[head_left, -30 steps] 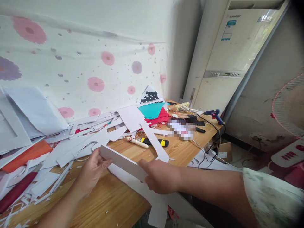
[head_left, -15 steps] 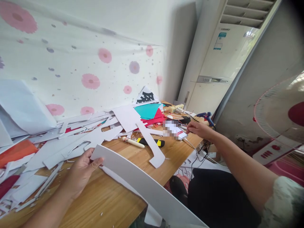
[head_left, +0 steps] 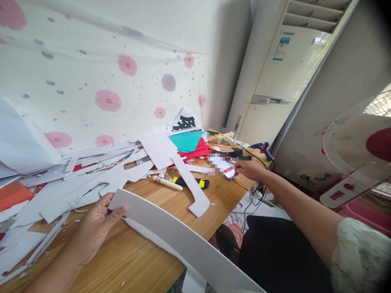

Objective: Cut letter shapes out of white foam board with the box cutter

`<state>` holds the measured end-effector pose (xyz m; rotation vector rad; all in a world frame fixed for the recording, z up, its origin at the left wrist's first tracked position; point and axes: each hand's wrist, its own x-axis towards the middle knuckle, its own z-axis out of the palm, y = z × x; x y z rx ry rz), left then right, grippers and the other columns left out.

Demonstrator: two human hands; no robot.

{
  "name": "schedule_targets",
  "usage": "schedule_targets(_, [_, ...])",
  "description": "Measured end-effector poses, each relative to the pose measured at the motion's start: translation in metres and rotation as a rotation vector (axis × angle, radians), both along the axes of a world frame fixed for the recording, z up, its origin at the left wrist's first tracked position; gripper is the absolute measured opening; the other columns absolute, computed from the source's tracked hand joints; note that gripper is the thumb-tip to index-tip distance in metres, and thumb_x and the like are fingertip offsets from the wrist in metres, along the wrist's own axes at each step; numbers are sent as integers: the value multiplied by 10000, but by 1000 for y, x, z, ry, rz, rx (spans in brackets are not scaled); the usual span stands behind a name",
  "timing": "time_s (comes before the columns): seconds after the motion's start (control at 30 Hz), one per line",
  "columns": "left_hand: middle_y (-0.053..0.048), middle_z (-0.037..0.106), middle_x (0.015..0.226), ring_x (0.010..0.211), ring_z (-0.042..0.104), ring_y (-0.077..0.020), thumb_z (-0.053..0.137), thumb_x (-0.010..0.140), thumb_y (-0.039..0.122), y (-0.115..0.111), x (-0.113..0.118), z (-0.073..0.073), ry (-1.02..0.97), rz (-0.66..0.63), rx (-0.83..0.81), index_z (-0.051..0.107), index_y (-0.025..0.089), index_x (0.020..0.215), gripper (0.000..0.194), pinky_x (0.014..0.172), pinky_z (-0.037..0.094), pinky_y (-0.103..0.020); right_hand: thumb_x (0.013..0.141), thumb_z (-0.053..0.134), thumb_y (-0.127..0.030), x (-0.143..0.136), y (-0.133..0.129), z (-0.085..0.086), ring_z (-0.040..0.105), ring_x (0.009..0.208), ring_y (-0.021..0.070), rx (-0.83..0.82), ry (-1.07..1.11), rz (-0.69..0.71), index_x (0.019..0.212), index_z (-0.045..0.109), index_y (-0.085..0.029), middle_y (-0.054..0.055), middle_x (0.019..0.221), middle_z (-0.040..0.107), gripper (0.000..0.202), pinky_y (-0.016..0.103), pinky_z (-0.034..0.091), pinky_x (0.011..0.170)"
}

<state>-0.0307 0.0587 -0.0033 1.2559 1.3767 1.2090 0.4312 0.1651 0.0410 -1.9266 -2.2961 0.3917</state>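
My left hand (head_left: 97, 224) pinches the near-left end of a long, curved white board strip (head_left: 171, 234) between thumb and fingers. The strip slants down over the table edge and out of the picture. At the right, my right hand (head_left: 249, 170) is closed with its fingers curled, at the right edge of a lit smartphone (head_left: 228, 171). Its fingertips overlap the screen's edge, and nothing shows in them. Part of the screen is blurred out. A white cable (head_left: 242, 184) runs from the phone over the table edge. A hook-shaped white cutout (head_left: 191, 185) lies between my hands.
On the wooden table (head_left: 143, 260) lie a black-and-yellow utility knife (head_left: 200, 183), a thick white pen (head_left: 168, 183) and many white offcuts (head_left: 88, 187). Teal sheets (head_left: 186, 141) and red sheets (head_left: 195, 149) sit behind. A blue glue gun (head_left: 262, 149) rests near the far right corner. A fan (head_left: 354, 150) stands at the right.
The view has shifted slightly, so most things sit further left. My right hand has moved slightly onto the phone's edge. My left hand keeps its hold on the strip.
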Motion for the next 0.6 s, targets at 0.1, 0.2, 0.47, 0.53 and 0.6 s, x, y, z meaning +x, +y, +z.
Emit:
schedule_targets(0.1, [22, 674, 909, 845, 587, -190, 696, 697, 434, 1, -2, -2, 11, 13, 9, 546, 259, 962, 351, 788, 456, -285, 785, 450, -196, -1, 3, -2, 584, 783, 169, 24, 7, -3, 820, 615, -186, 29, 878, 697, 169, 244, 360, 647])
schedule_targets(0.2, [22, 673, 862, 827, 586, -201, 715, 651, 468, 1, -2, 0, 36, 41, 12, 568, 255, 924, 376, 774, 462, -294, 785, 473, -198, 3, 7, -3, 584, 855, 177, 83, 26, -34, 953, 605, -178, 58, 979, 677, 214, 241, 375, 686])
schedule_targets(0.47, [4, 649, 787, 815, 576, -222, 732, 618, 476, -2, -9, 10, 103, -15, -65, 575, 245, 887, 387, 721, 482, -316, 813, 426, -168, 7, 13, -10, 585, 893, 162, 160, 86, -132, 1010, 558, -161, 75, 1055, 655, 236, 223, 384, 688])
schedule_targets(0.53, [-1, 643, 784, 835, 573, -231, 728, 628, 466, -3, -10, 12, 86, -29, -86, 561, 247, 898, 386, 714, 489, -329, 803, 444, -164, 1, 14, -11, 581, 886, 161, 147, 87, -119, 992, 562, -164, 68, 1050, 660, 223, 222, 376, 682])
schedule_targets(0.6, [-4, 646, 808, 857, 572, -237, 733, 624, 461, -4, -9, 13, 79, -16, -95, 555, 250, 894, 386, 717, 492, -335, 800, 433, -149, -4, 15, -11, 577, 853, 160, 137, 83, -120, 976, 568, -164, 62, 1000, 674, 223, 227, 366, 664])
